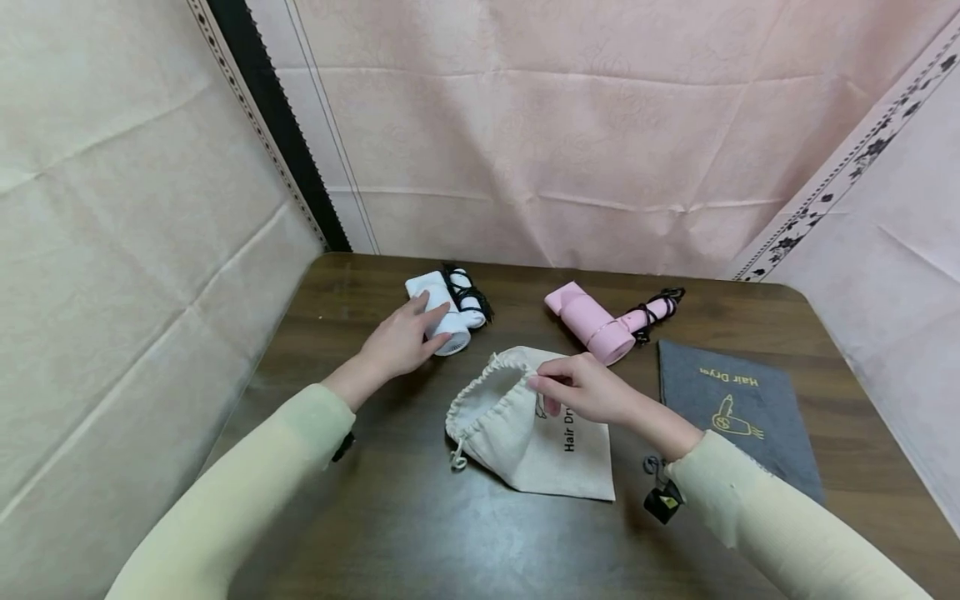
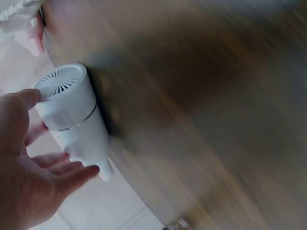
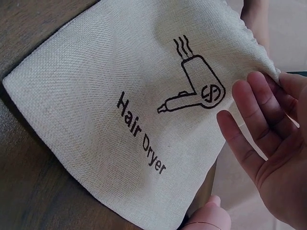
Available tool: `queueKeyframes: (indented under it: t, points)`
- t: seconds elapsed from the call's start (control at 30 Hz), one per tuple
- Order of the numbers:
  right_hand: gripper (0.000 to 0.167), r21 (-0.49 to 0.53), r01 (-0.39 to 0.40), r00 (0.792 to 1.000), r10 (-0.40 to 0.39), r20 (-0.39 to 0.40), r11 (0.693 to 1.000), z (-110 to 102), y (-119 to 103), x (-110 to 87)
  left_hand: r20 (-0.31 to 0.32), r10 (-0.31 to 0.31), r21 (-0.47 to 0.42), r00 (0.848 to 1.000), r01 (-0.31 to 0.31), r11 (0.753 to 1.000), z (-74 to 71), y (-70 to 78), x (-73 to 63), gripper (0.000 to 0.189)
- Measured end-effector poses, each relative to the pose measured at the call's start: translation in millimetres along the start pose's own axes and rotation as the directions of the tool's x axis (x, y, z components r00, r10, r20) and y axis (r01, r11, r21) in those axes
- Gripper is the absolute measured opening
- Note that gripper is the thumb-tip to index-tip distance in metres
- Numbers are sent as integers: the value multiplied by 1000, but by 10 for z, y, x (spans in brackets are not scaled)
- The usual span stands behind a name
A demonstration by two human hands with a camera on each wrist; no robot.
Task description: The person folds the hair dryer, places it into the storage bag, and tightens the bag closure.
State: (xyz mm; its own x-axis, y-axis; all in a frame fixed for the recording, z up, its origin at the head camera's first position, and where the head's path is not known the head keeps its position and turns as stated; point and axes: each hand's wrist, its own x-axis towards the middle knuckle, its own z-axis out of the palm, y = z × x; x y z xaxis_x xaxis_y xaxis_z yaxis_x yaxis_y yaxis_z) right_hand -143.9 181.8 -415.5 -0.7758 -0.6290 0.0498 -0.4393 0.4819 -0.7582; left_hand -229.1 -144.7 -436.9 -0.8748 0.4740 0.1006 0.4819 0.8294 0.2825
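we judge the work to be at an early stage: a cream drawstring pouch [image 1: 525, 454] marked "hair dryer" lies in the middle of the wooden table [image 1: 360, 517] with its gathered mouth already open, while the white hair dryer [image 2: 74, 115] lies outside it, just beyond and to the left. our right hand [image 1: 588, 387] pinches the pouch's rim between thumb and index finger, the other fingers held loosely away from the cloth. our left hand [image 1: 400, 335] is spread over the white dryer, thumb at the rim of the grille and fingers along the body, with a gap showing under the palm; we cannot tell whether it bears any firm grip. the white dryer's handle is folded alongside its body and its black cord [image 1: 467, 292] is wrapped up, so that much looks done. the pink hair dryer [image 1: 588, 321], its cord bundled about the handle too, lies beyond the pouch to the right, with neither hand on it. the dark grey pouch [image 1: 750, 392] lies flat beside our right forearm, untouched. as far as we see, neither dryer is inside a pouch, so any bagging is left undone.
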Motion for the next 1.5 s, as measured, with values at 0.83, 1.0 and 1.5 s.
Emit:
queueKeyframes:
  t: [0.83, 1.0, 1.5]
  points:
    - [32, 8, -12, 1000, 12, -6, 1000, 26, 10, 28, -48, -105, 2, 993, 105, 994, -49, -218, -183, 68]
    - [32, 10, -3, 1000, 3, -4, 1000, 39, 31, 39, -112, -176, 10, 978, 178, 984, 95, -127, -168, 85]
    - [34, 7, 5, 1000, -5, -1, 1000, 69, 67, 26, -99, -190, 33, 977, 194, 980, 259, -179, -92, 90]
